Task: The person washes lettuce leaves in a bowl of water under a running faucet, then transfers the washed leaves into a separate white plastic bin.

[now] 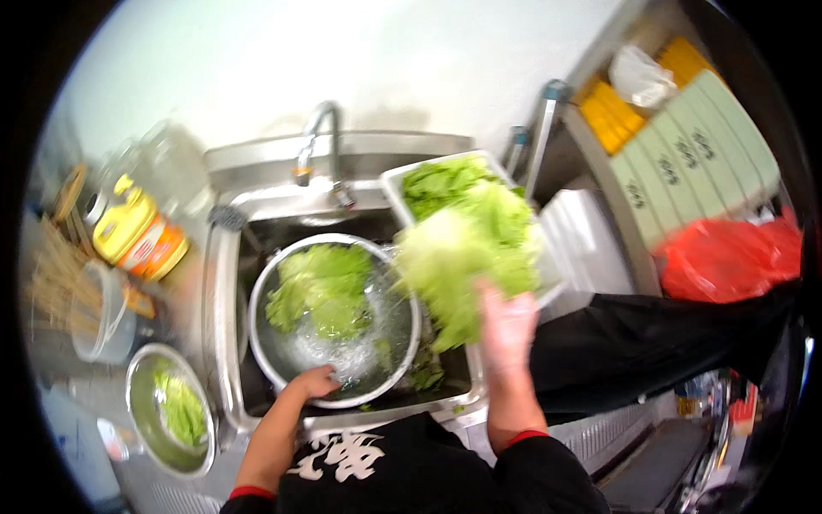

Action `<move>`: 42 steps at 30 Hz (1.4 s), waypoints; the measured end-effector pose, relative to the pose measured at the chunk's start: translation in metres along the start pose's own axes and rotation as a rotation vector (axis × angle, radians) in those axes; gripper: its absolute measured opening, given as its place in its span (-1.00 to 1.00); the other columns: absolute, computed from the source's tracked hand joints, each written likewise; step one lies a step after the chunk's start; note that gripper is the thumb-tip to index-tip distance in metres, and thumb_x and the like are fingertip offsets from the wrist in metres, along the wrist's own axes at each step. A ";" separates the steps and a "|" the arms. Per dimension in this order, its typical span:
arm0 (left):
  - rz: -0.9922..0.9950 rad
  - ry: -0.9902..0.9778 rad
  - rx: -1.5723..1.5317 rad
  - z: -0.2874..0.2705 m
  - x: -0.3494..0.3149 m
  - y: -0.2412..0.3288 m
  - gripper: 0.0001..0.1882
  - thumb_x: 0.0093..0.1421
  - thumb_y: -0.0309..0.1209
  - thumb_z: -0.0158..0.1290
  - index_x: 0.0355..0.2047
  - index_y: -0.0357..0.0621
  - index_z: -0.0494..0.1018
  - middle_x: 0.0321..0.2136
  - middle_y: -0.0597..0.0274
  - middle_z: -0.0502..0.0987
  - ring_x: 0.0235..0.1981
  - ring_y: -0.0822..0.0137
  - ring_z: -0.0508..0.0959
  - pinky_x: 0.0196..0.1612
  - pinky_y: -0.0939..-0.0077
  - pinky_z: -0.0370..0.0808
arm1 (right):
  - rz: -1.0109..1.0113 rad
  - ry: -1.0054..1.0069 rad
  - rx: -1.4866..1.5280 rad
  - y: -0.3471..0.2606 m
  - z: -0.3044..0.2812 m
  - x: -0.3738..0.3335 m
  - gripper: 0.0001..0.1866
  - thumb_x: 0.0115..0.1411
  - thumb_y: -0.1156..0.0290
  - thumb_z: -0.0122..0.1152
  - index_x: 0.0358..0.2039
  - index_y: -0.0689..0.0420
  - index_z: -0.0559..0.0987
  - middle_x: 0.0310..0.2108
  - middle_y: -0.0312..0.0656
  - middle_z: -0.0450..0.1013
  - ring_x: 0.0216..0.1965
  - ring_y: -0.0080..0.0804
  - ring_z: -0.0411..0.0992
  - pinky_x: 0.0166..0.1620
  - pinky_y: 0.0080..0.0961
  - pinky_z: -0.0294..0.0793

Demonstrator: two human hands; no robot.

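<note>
While the right hand [507, 325] grasps a lettuce bunch [458, 257], motion-blurred, over the edge of the white tray [390, 184], the left hand [317, 383] lies over the near rim of the metal basin [255, 321]; whether its fingers clasp that rim cannot be told. Loose lettuce [321, 291] sits in water just ahead of the left hand. For good handling, support the leaves from beneath, drain them over the basin, and avoid squeezing, which may bruise them. Markings: ahead-left of the left hand, a yellow jug [141, 236] bears an orange label; ahead-right of the right hand, a pale green panel [698, 163] carries dark handwritten marks; between the forearms, a black shirt [394, 467] shows white lettering.
</note>
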State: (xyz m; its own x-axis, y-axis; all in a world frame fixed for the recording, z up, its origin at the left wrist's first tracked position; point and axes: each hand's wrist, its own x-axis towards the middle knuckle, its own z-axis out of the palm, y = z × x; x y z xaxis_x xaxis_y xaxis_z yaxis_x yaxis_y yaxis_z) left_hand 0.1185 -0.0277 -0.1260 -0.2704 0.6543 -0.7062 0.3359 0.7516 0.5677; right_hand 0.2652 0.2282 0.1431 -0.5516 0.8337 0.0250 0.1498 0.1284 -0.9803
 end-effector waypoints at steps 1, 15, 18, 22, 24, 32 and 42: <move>0.042 0.016 0.062 0.006 0.013 -0.015 -0.43 -0.02 -0.14 0.06 -0.06 -0.25 0.32 -0.27 -0.15 0.48 -0.25 0.02 0.50 -0.17 0.33 0.41 | 0.012 0.181 0.075 -0.008 -0.001 0.011 -0.76 0.10 0.31 0.13 -0.42 0.26 0.47 -0.55 -0.35 0.36 -0.56 -0.60 0.24 -0.50 -0.56 0.25; -0.054 0.361 -0.364 -0.029 -0.003 -0.016 -0.61 0.00 -0.31 0.04 -0.19 -0.28 0.41 -0.38 -0.01 0.50 -0.36 0.19 0.50 -0.25 0.42 0.41 | -0.239 -0.510 -0.664 0.010 0.040 0.002 -0.69 0.05 0.15 0.10 -0.37 0.16 0.51 -0.48 -0.06 0.42 -0.41 -0.15 0.40 -0.35 -0.34 0.34; -0.065 0.464 -0.467 -0.031 0.001 -0.001 -0.59 0.00 -0.33 0.04 -0.15 -0.30 0.38 -0.39 0.03 0.48 -0.40 0.24 0.48 -0.29 0.45 0.41 | -0.252 -0.647 -0.748 0.102 0.085 0.028 -0.54 0.03 0.15 0.10 -0.12 0.17 0.40 -0.21 0.04 0.38 -0.16 -0.04 0.35 -0.12 -0.28 0.31; -0.189 0.348 -0.897 -0.040 0.004 0.010 -0.45 0.04 -0.38 0.04 0.04 -0.27 0.18 -0.28 0.14 0.42 -0.34 0.35 0.43 -0.34 0.49 0.42 | -0.096 -0.562 -0.636 0.180 0.136 0.040 -0.36 -0.05 0.16 0.18 0.01 0.24 0.29 -0.04 0.15 0.26 0.00 0.01 0.24 0.04 -0.31 0.21; -0.226 0.298 -1.092 -0.041 0.008 0.011 -0.35 0.06 -0.40 0.04 0.13 -0.22 0.05 -0.19 0.16 0.37 -0.24 0.33 0.41 -0.25 0.40 0.41 | 0.039 -0.507 -0.632 0.199 0.158 0.033 -0.32 -0.07 0.21 0.22 0.03 0.27 0.26 0.00 0.15 0.24 0.03 -0.03 0.23 0.07 -0.35 0.18; -0.159 0.377 -1.477 -0.037 0.014 0.034 -0.56 0.10 -0.46 -0.02 0.00 -0.20 0.18 -0.10 0.19 0.35 -0.03 0.25 0.32 -0.10 0.21 0.33 | 0.333 -0.844 -0.152 0.270 0.148 -0.015 -0.53 0.01 0.45 0.16 -0.03 0.25 0.35 -0.21 -0.16 0.40 -0.22 -0.43 0.37 -0.14 -0.47 0.36; -0.286 0.372 -1.439 -0.011 0.021 -0.006 -0.70 0.08 -0.51 -0.03 -0.14 -0.10 0.32 -0.23 0.22 0.43 -0.18 0.25 0.42 -0.23 0.13 0.38 | 0.951 -0.708 0.166 0.261 0.125 -0.006 -0.54 0.08 0.29 0.11 0.00 0.09 0.32 -0.15 -0.27 0.35 -0.19 -0.42 0.30 -0.23 -0.36 0.33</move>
State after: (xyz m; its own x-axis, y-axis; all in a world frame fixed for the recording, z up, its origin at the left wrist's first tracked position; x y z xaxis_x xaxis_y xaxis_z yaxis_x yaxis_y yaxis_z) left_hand 0.1005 -0.0176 -0.1394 -0.4515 0.2940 -0.8425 -0.8491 0.1488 0.5069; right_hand 0.2055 0.1894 -0.1369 -0.6142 0.0689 -0.7861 0.6637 -0.4939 -0.5618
